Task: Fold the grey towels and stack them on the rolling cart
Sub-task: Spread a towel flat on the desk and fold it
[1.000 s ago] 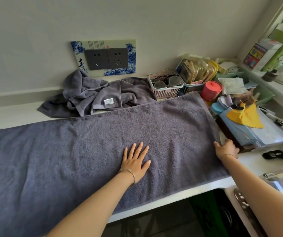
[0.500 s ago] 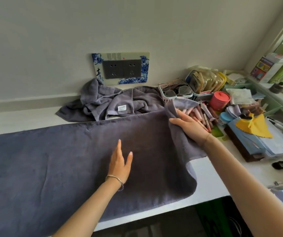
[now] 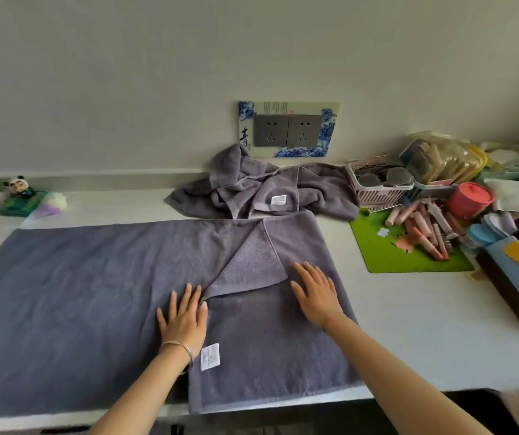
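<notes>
— While both my palms lie flat, what do you see under them?

— Your left hand [image 3: 184,321] is spread open, fingers together, pressing the grey towel [image 3: 79,302] at the edge of the folded-over flap [image 3: 270,340]; it grips nothing. Your right hand [image 3: 316,296] is open too, fingers fanned, flat on that flap

— And the flap itself?

— It covers the towel's right end. One corner [image 3: 252,265] is turned back into a triangle between my hands, touching my left fingertips. A white label [image 3: 210,356] shows just beside my left wrist, which wears a thin bangle [image 3: 178,348]

— Where does the towel sit?

— Stretched along the white counter [image 3: 424,324], its near edge hanging slightly over the front

— What crowds it?

— Behind, touching its far edge, a crumpled grey towel [image 3: 267,193] heaps against the wall under the socket plate [image 3: 288,130]. To the right, well apart from my hand, a green mat [image 3: 387,255] carries pink tubes [image 3: 421,227]; beyond stand a pink basket [image 3: 377,189] and a red tub [image 3: 468,196]. Far left, a panda figure [image 3: 19,185]

— The cart?

— I cannot see it
</notes>
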Demonstrator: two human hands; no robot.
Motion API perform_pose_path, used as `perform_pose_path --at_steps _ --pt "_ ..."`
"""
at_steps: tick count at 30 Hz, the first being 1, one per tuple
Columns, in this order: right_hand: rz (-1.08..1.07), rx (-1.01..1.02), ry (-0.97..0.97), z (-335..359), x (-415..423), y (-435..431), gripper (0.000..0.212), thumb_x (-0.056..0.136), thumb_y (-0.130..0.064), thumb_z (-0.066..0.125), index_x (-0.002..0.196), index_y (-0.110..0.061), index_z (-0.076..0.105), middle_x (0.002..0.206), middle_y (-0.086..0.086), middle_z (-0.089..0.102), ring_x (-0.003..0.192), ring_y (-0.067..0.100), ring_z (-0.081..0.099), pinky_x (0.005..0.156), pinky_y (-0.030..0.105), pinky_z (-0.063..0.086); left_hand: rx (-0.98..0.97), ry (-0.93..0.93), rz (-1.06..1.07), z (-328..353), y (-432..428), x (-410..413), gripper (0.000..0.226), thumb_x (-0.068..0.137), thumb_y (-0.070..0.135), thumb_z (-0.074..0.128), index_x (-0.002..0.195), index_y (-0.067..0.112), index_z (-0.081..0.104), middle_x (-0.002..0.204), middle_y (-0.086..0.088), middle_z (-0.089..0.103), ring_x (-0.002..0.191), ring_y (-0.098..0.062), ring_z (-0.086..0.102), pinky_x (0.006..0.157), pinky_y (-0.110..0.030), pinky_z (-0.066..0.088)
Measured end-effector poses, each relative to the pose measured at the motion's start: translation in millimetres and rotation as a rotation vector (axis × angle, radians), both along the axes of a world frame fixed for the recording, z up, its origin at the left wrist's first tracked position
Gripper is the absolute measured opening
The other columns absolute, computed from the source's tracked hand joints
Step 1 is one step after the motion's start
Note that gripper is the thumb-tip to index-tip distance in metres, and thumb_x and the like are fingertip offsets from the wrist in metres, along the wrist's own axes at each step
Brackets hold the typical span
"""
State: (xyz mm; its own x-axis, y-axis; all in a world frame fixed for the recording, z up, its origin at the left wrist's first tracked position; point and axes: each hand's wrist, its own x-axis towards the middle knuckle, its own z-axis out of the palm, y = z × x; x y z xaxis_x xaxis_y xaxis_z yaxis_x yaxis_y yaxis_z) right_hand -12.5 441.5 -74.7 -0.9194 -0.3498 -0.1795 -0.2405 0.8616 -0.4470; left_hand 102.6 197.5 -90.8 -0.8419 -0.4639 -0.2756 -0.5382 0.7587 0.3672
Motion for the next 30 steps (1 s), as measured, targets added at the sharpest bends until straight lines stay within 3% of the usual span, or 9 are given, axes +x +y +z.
perform_pose_path --at_steps 4,10,14,18,20,22,25,28,30 --pt "0.014 0.155 0.111 -23.7 7.7 25.8 0.078 0.077 -0.064 -0.005 0.149 -0.037 0.009 0.159 -0.010 0.004 0.147 0.014 -0.002 0.117 0.034 -0.007 -0.036 -0.055 -0.027 5.0 4.0 -0.5 0.052 0.099 0.045 0.018 0.149 0.035 0.006 0.158 0.012 -0.005 0.146 -0.019 -0.008 0.116 -0.051 -0.003" --pt "-0.067 0.239 0.126 -24.6 5.7 72.3 0.076 0.077 -0.067 -0.005 0.147 -0.041 0.006 0.158 -0.013 0.004 0.146 0.011 0.000 0.117 0.035 0.000 -0.028 -0.137 -0.197 11.8 25.5 7.9 0.061 0.095 0.058 0.021 0.149 0.036 0.002 0.158 0.008 -0.010 0.145 -0.024 -0.013 0.116 -0.053 -0.003" --pt "-0.109 0.277 0.080 -18.1 3.5 72.3 0.058 0.097 -0.055 0.019 0.150 -0.033 0.012 0.159 -0.006 0.007 0.147 0.016 0.001 0.117 0.037 -0.001 -0.043 -0.090 -0.224 17.1 27.9 5.6 0.063 0.091 0.062 0.026 0.147 0.034 0.020 0.159 0.005 0.006 0.146 -0.026 0.001 0.116 -0.051 0.007" --pt "-0.372 -0.175 0.128 4.5 9.0 29.4 0.046 0.092 -0.037 0.055 0.129 -0.010 0.053 0.130 0.010 0.052 0.125 0.030 0.044 0.101 0.039 0.034 -0.070 0.043 -0.246 27.5 25.6 9.2 0.084 0.067 0.072 0.012 0.120 0.022 0.055 0.127 0.003 0.047 0.118 -0.021 0.040 0.097 -0.032 0.036" --pt "-0.587 -0.493 -0.122 16.8 9.6 3.2 0.047 0.090 -0.032 0.060 0.125 -0.003 0.049 0.111 0.011 0.060 0.102 0.028 0.060 0.080 0.033 0.047 0.001 0.043 -0.268 28.3 22.5 9.5 0.055 0.083 0.064 0.038 0.102 0.017 0.060 0.108 0.002 0.053 0.103 -0.019 0.046 0.085 -0.029 0.040" --pt "-0.797 -0.802 -0.446 27.6 8.5 -18.3 0.050 0.089 -0.023 0.064 0.124 0.006 0.043 0.100 0.017 0.063 0.085 0.028 0.066 0.068 0.033 0.056 0.235 0.097 -0.233 31.3 22.5 11.5 0.027 0.087 0.042 0.060 0.081 0.016 0.056 0.083 0.004 0.057 0.082 -0.010 0.053 0.074 -0.027 0.044" --pt "-0.920 -1.049 -0.702 29.2 6.9 -41.1 0.039 0.086 -0.014 0.068 0.113 0.008 0.050 0.086 0.016 0.061 0.094 0.030 0.065 0.081 0.033 0.057 0.528 0.127 -0.133 34.7 26.9 12.0 0.028 0.084 0.022 0.069 0.068 0.020 0.045 0.060 0.010 0.055 0.050 0.006 0.048 0.057 -0.018 0.041" --pt "-0.808 -1.065 -0.816 20.2 10.7 -64.2 0.038 0.087 -0.017 0.066 0.114 0.006 0.053 0.107 0.020 0.064 0.084 0.024 0.067 0.056 0.020 0.057 0.630 0.091 -0.072 33.4 34.2 9.3 0.023 0.079 0.024 0.074 0.086 0.013 0.054 0.077 -0.001 0.065 0.068 0.000 0.059 0.067 -0.021 0.047" --pt "-0.782 -1.030 -0.847 15.5 11.8 -76.4 0.032 0.090 -0.017 0.063 0.112 0.005 0.055 0.099 0.021 0.066 0.063 0.020 0.068 0.045 0.021 0.053 0.584 0.032 -0.109 36.3 37.9 9.0 0.031 0.080 0.031 0.072 0.096 0.007 0.059 0.092 -0.003 0.066 0.086 -0.013 0.061 0.073 -0.026 0.047"
